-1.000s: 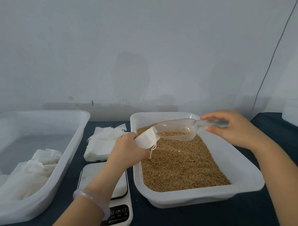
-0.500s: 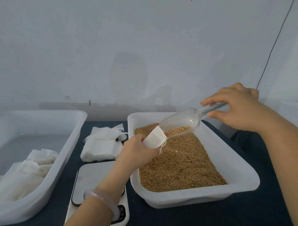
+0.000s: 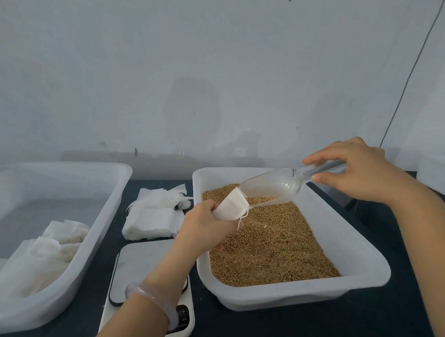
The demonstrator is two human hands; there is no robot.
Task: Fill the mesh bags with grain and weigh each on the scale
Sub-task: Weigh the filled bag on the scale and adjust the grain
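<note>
My left hand [image 3: 206, 225] grips a small white mesh bag [image 3: 231, 205] over the left side of the grain tray [image 3: 364, 261], its mouth turned up toward the scoop. A clear plastic scoop [image 3: 273, 186] is tilted down with its lip at the bag's mouth and a little grain near the lip. My right hand [image 3: 360, 170] holds the scoop by its handle. Brown grain [image 3: 271, 243] fills the tray. The white scale [image 3: 142, 269] lies under my left forearm, its platform bare.
A pile of flat white mesh bags [image 3: 154, 214] lies between the trays behind the scale. A large translucent tray [image 3: 88, 229] at the left holds several filled white bags [image 3: 44, 258]. A dark cloth [image 3: 311, 327] covers the table. A white wall stands close behind.
My right hand has lifted the scoop's handle end, tipping the scoop from level to nose-down at the bag's mouth. Most of the grain has left the scoop. My left hand kept the bag in place.
</note>
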